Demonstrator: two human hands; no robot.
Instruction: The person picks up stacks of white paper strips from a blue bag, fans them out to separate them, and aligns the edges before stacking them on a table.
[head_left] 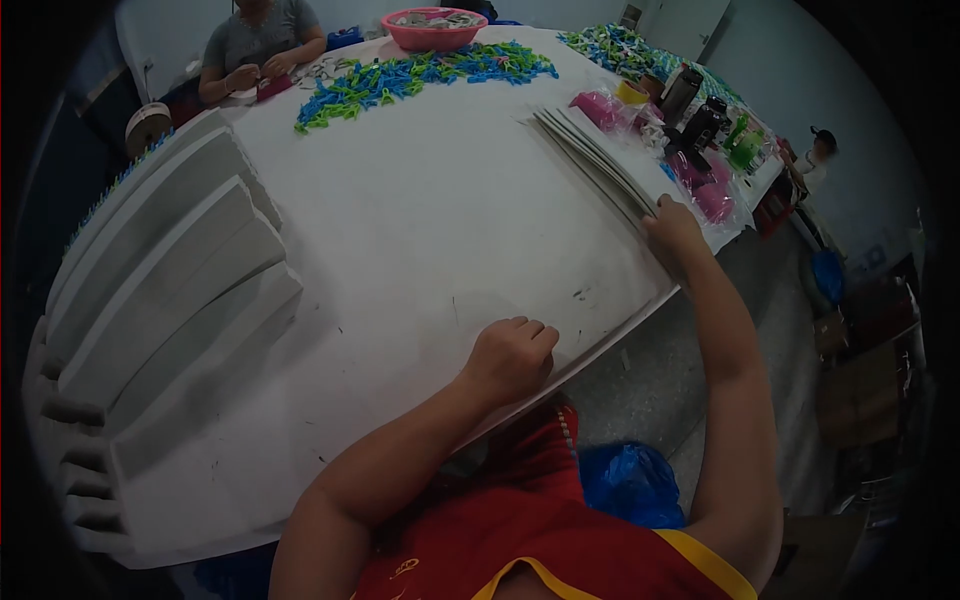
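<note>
My right hand [678,234] grips the near corner of a stack of thin white sheets [600,165] at the right side of the table. The sheets lie slightly fanned, their edges showing as several layers. Closer to me, my left hand [510,358] rests on the white tabletop [420,230] near its front edge, curled into a loose fist with nothing showing in it.
Folded white sheets [190,260] stand in rows at the left. Blue and green plastic clips [400,80] lie at the back beside a pink basin [434,32]. A person [262,50] sits across. Bottles [682,95] and pink packages [712,200] crowd the right.
</note>
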